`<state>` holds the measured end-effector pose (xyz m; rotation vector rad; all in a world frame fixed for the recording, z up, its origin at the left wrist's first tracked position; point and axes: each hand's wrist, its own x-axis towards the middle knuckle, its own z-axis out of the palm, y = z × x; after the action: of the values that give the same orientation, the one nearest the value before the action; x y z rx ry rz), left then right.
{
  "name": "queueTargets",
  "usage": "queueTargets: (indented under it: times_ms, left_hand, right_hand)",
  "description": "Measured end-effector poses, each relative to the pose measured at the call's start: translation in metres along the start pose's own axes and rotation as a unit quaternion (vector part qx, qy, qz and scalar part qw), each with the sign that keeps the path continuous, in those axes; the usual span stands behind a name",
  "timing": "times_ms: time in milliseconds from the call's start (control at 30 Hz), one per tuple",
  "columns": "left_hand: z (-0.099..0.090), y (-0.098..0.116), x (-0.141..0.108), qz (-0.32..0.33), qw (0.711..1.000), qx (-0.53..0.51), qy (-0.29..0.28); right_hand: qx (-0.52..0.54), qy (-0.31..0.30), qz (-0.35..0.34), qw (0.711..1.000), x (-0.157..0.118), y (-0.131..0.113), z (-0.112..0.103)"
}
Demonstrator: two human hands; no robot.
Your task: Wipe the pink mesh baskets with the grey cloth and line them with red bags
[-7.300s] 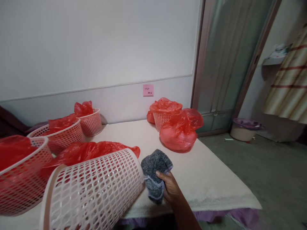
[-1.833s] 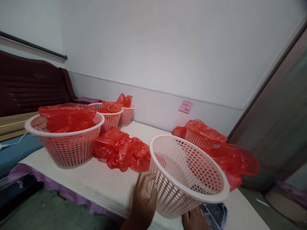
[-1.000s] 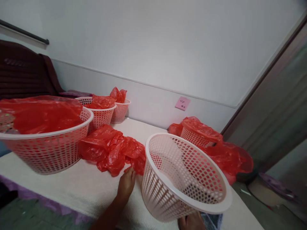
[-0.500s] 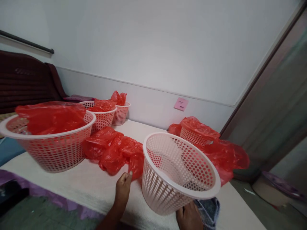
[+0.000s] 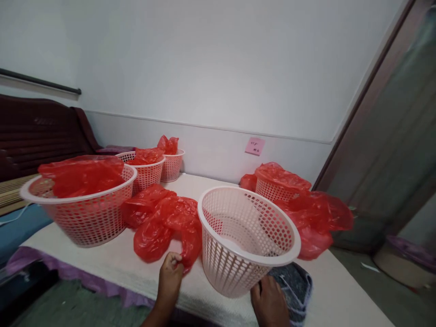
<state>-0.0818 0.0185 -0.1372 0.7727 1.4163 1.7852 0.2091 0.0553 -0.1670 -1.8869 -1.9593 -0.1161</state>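
My left hand (image 5: pixel 170 272) is closed in a pinch on the near edge of a crumpled red plastic bag (image 5: pixel 163 222) on the table. To the bag's right stands a pale pink perforated plastic basket (image 5: pixel 235 268), its visible inside bare. My right hand (image 5: pixel 270 299) is low at that basket's right side, back upward and fingers curled together; what they grip, if anything, is hidden. Against its right side lies a folded dark grey-blue cloth (image 5: pixel 294 290), partly behind the basket.
A larger basket (image 5: pixel 85 222) with red plastic in it stands at left, with two more (image 5: pixel 146 177) behind. Another red-covered basket (image 5: pixel 272 188) and loose red plastic (image 5: pixel 311 222) are at right. A pink note (image 5: pixel 255 146) is on the wall behind the white-covered table (image 5: pixel 344 290).
My left hand has come slightly nearer, drawing the pinched end of the red bag towards me. The pink basket sits a little more upright. My view has shifted slightly.
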Motion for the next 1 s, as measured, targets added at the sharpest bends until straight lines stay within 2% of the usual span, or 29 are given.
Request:
queueTargets:
  times_ms: [167, 267, 433, 533, 667, 867, 933, 1000]
  left_hand:
    - [-0.016, -0.02, -0.006, -0.096, 0.995, 0.027, -0.009]
    - [-0.028, -0.02, -0.008, -0.143, 0.99, 0.013, -0.014]
    - [-0.046, 0.003, 0.002, -0.214, 0.976, -0.046, 0.002]
    - [-0.051, 0.021, 0.01, -0.245, 0.967, -0.068, -0.001]
    - [-0.041, 0.028, 0.013, -0.23, 0.971, -0.034, -0.052]
    - [-0.012, 0.01, 0.014, -0.191, 0.97, 0.069, -0.133]
    - [-0.005, 0.005, 0.013, -0.187, 0.963, 0.102, -0.168]
    - [-0.003, 0.002, 0.01, -0.165, 0.961, 0.133, -0.179]
  right_hand:
    - [-0.006, 0.014, -0.007, 1.0, 0.001, 0.001, 0.003]
    - [-0.019, 0.018, -0.011, 1.0, 0.001, 0.002, 0.004]
    - [-0.012, 0.016, -0.008, 1.0, 0.001, 0.003, 0.004]
    - [-0.002, 0.022, -0.008, 1.0, 0.0, 0.003, 0.005]
    - [0.002, 0.022, -0.007, 1.0, 0.0, 0.002, 0.006]
    - [0.0, 0.013, -0.001, 1.0, 0.0, 0.001, 0.003]
    - [0.002, 0.013, -0.004, 1.0, 0.0, 0.001, 0.003]
    - [0.002, 0.015, -0.007, 1.0, 0.0, 0.001, 0.003]
